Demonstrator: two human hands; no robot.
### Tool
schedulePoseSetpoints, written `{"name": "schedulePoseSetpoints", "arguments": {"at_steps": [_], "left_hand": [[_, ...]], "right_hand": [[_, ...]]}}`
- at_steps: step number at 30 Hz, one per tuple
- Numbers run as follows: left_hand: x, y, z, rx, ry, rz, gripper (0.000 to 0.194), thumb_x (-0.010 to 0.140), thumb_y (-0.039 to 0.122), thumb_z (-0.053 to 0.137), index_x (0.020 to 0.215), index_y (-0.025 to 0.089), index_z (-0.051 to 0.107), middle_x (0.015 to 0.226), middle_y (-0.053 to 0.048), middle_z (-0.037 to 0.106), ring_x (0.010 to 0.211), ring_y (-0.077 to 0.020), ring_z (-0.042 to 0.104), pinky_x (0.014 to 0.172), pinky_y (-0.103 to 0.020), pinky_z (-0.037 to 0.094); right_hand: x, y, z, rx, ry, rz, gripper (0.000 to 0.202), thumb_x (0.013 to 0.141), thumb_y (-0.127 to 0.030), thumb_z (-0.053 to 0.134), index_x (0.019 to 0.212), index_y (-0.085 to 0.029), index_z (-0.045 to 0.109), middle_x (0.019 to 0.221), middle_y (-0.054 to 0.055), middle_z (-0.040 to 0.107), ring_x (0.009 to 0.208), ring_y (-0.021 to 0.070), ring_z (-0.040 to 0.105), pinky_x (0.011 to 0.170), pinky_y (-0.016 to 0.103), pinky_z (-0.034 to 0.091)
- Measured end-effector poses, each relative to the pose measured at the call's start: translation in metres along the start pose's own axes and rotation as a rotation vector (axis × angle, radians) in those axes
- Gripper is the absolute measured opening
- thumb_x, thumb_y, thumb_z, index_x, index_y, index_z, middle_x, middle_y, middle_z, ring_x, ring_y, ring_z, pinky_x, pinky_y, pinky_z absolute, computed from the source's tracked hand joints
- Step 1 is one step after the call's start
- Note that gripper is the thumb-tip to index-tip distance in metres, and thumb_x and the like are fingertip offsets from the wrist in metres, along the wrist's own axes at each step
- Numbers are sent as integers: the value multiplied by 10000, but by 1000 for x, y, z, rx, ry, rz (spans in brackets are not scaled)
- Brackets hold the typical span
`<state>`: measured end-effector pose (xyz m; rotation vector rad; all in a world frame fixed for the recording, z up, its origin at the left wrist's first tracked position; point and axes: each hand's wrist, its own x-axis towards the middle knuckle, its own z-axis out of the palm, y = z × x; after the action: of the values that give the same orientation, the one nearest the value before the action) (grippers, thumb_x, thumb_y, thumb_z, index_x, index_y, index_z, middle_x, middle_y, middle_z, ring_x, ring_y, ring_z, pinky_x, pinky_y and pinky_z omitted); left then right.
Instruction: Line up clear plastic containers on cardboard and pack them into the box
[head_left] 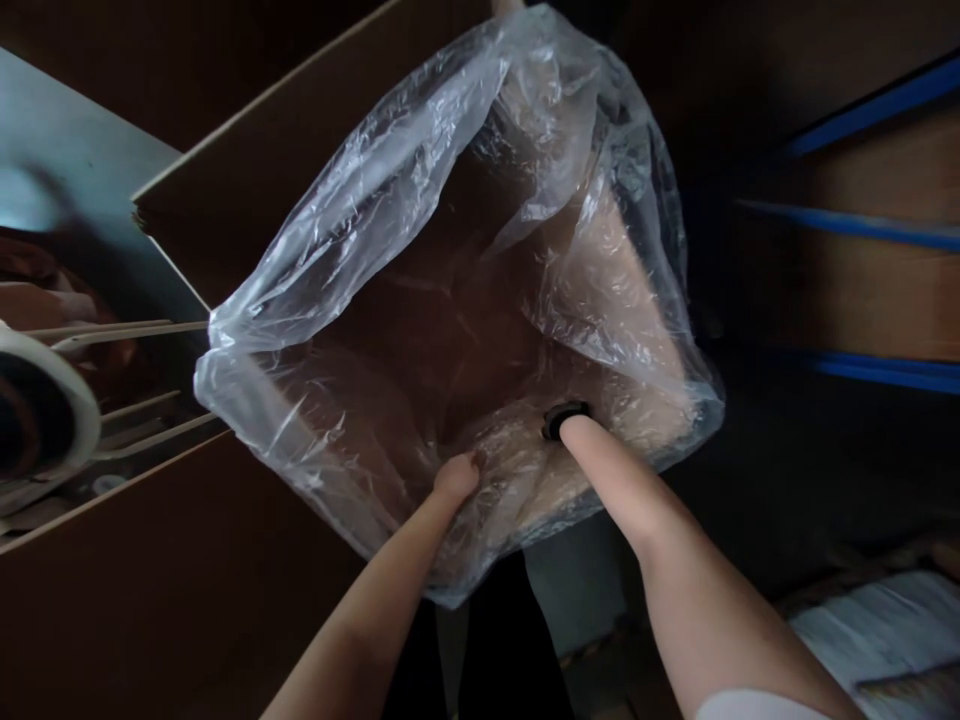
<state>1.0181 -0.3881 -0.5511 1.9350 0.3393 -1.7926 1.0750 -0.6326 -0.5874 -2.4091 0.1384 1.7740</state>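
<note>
Two bare forearms, the left and the right, the latter with a pale sleeve at the bottom edge, reach into a clear plastic liner spread inside an open cardboard box. The liner lies in the middle of the view, its wrinkled rim draped over the box's edges and gathered at the left corner. The left hand presses against the plastic on the near side; its fingers are turned away, and whether they grasp the film cannot be told. A black band marks the right wrist, beyond which the right hand is hidden, its fingers out of sight.

Brown cardboard panels extend to the left, near a pale ring-shaped roll with a dark centre. Blue beams cross tan surfaces at right, while a whitish bundle sits at lower right. Below the box, the person's dark-clothed legs are visible.
</note>
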Motion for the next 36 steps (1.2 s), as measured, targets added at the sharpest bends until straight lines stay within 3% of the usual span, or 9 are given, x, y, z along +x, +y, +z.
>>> {"name": "schedulePoseSetpoints", "arguments": {"at_steps": [4, 10, 12, 16, 24, 27, 30, 34, 36], "left_hand": [[-29, -9, -33, 88, 4, 100, 555, 971, 412, 462, 1475, 182, 499, 1511, -115, 518, 1400, -272, 485, 1165, -366, 353], [-47, -23, -11, 179, -270, 164, 1012, 727, 720, 653, 1520, 138, 414, 1525, -203, 472, 1422, -354, 444, 1171, -402, 346], [-50, -28, 2, 151, -345, 128, 974, 720, 745, 629, 1453, 117, 489, 1459, -196, 552, 1368, -350, 510, 1153, -412, 378], [-62, -33, 18, 97, -289, 106, 882, 771, 710, 590, 1447, 154, 483, 1494, -188, 516, 1386, -313, 499, 1155, -359, 382], [-96, -20, 19, 172, 175, 212, 790, 902, 482, 516, 1580, 172, 254, 1654, -139, 267, 1548, -277, 195, 1263, -442, 159], [-104, -5, -39, 234, 531, 436, 554, 928, 374, 513, 1457, 216, 473, 1576, -121, 422, 1526, -278, 259, 1256, -490, 172], [-118, 12, -142, 247, 973, 595, 356, 951, 315, 505, 1279, 229, 616, 1466, -108, 535, 1474, -253, 355, 1236, -471, 233], [-133, 34, -290, 143, 1460, 509, 375, 948, 298, 548, 1279, 134, 613, 1428, -135, 544, 1383, -237, 444, 1194, -412, 305], [-129, 40, -344, 90, 1441, 378, 443, 933, 289, 570, 1337, 108, 575, 1449, -158, 535, 1383, -258, 445, 1187, -414, 312]], "right_hand": [[-38, 19, -8, 89, 55, 33, 392, 964, -316, 480, 1303, -207, 645, 1325, 133, 654, 1231, 267, 599, 1063, 416, 432], [-107, 100, -54, 380, 995, 399, 806, 908, -491, 574, 1552, -86, 309, 1508, 243, 445, 1374, 383, 441, 1132, 520, 368], [-115, 124, -63, 530, 941, 535, 974, 827, -511, 674, 1573, -56, 245, 1499, 271, 439, 1353, 402, 464, 1085, 513, 421], [-104, 144, -68, 659, 542, 451, 542, 893, -399, 569, 1358, -122, 595, 1258, 213, 660, 1132, 354, 641, 931, 441, 516], [-112, 145, -78, 657, 846, 304, 560, 964, -422, 442, 1457, -167, 516, 1408, 156, 593, 1248, 328, 583, 1053, 458, 465], [-132, 144, -81, 516, 966, 284, 638, 960, -414, 442, 1501, -78, 424, 1476, 209, 506, 1354, 351, 480, 1128, 500, 397], [-148, 117, -75, 345, 1041, 81, 597, 960, -402, 452, 1467, -87, 457, 1465, 205, 506, 1381, 352, 430, 1164, 524, 345], [-162, 26, -33, 289, 803, -371, 460, 967, -351, 430, 1325, -126, 610, 1309, 167, 639, 1247, 310, 543, 1136, 477, 385], [-169, -30, 2, 266, 604, -570, 437, 954, -337, 462, 1305, -152, 643, 1317, 139, 649, 1257, 301, 537, 1136, 460, 380]]}}
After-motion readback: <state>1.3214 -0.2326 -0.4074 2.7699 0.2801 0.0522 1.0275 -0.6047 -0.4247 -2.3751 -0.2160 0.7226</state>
